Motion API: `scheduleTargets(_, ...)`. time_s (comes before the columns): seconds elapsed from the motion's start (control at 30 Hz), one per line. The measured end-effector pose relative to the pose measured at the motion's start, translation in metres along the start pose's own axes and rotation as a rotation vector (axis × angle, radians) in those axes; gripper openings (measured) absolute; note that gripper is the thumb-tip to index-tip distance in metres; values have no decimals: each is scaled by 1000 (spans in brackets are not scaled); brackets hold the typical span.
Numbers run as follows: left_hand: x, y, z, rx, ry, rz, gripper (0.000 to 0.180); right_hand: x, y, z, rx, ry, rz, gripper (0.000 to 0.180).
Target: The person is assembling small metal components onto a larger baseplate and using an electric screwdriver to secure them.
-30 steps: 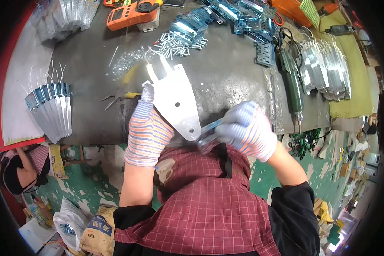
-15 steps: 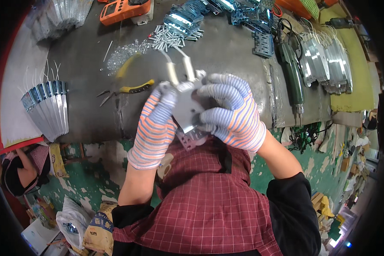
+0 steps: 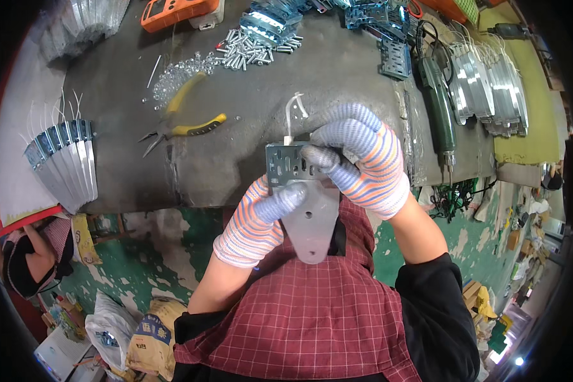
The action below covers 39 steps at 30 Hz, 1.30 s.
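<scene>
Both hands wear striped knit gloves. My left hand (image 3: 251,219) is closed on the left edge of a tapered grey metal plate (image 3: 310,219), its thumb lying across the face. A perforated dark metal bracket (image 3: 283,164) lies over the plate's wide upper end. At the bracket's right part my right hand (image 3: 366,159) pinches with thumb and fingers, covering that corner. White wire leads (image 3: 290,118) stick up from the top edge. The plate's narrow end, with a hole in it, points toward my apron. Whatever may be between the right fingertips is hidden.
Yellow-handled pliers (image 3: 200,125) lie left on the dark table, beside clear beads (image 3: 178,79) and a heap of screws (image 3: 245,52). Finished-looking plates fan out at left (image 3: 67,162). A green electric screwdriver (image 3: 438,114) and more wired plates (image 3: 490,89) lie right. Loose brackets (image 3: 393,58) sit behind.
The plate has been turned over and drawn lower, toward my apron. The perforated bracket now faces up at its upper end. My left hand has come down and right.
</scene>
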<state>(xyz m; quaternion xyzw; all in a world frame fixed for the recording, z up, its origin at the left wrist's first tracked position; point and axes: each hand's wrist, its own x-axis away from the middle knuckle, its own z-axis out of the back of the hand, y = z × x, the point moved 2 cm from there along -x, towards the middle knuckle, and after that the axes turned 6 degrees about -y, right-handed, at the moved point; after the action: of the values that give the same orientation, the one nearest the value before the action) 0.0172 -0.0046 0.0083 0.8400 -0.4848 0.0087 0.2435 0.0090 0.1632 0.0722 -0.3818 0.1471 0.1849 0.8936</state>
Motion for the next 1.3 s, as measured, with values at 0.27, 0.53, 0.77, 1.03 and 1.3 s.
scheduleTargets(0.27, -9, 2, -17, -50, -33, -56, 54, -2, 15, -5, -43, 168, 14, 18)
scheduleTargets(0.53, -12, 4, -8, -161, 17, -95, 57, -4, 27, -13, -4, 181, 24, 19)
scheduleTargets(0.77, -16, 9, -2, -130, 61, -123, 56, -10, 35, -21, -32, 166, 36, 20)
scheduleTargets(1.03, 10, 37, 24, -109, 306, -293, 56, -63, 71, -21, 246, -20, -146, 18)
scheduleTargets(1.3, 3, 40, 21, -122, 392, -422, 56, -86, 105, -27, 802, -280, -102, 20)
